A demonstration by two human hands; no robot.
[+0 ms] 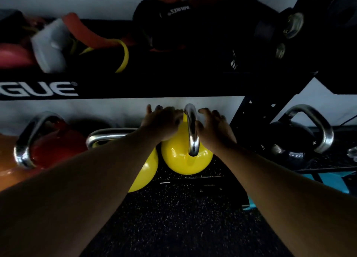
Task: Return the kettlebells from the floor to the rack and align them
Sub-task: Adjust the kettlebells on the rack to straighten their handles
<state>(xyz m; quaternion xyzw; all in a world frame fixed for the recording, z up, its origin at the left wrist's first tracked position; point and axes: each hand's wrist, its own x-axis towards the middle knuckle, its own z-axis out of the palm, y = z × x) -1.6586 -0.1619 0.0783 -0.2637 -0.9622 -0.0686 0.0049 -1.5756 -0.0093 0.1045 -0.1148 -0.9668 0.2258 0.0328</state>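
Note:
A yellow kettlebell (184,160) with a steel handle sits on the bottom shelf of the black rack (193,179), its handle turned edge-on toward me. My left hand (163,122) rests on the left of its handle and ball, fingers spread. On the other side, my right hand (214,129) hovers beside the handle with fingers apart. A second yellow kettlebell (144,171) lies to the left, partly hidden by my left forearm. Further left stand a red kettlebell (56,144) and an orange one (7,164).
A black kettlebell (297,139) stands right of the rack upright (249,110). The upper shelf (135,86) holds resistance bands, a white block and dark gear, low above my hands. Speckled black rubber floor (173,227) lies in front; a blue strip is at right.

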